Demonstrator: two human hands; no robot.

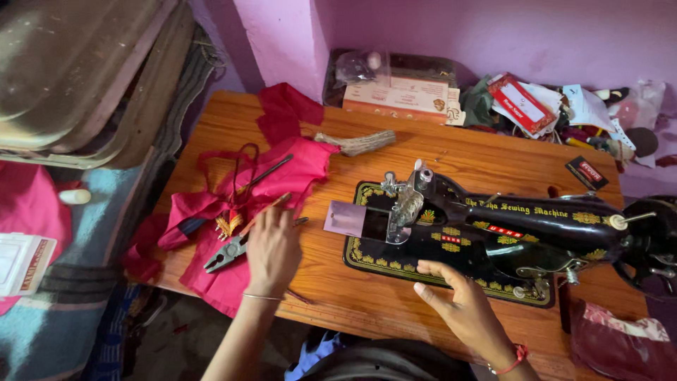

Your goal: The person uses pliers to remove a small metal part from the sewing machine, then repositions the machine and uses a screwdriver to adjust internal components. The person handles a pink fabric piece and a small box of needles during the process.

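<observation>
Pliers (224, 254) on pink cloth (282, 176), left hand (271, 250) open beside them; right hand (458, 300) open at sewing machine (493, 233) base. Red-white packet (520, 104) at 1 o'clock, tan box (398, 97) at 12.

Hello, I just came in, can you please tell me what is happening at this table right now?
A person sits at a wooden table with a black sewing machine. The left hand lies flat on pink cloth, beside a pair of pliers that rests on the cloth. The right hand rests open at the front edge of the machine's base and holds nothing. A small metal plate sticks out on the machine's left side.
</observation>
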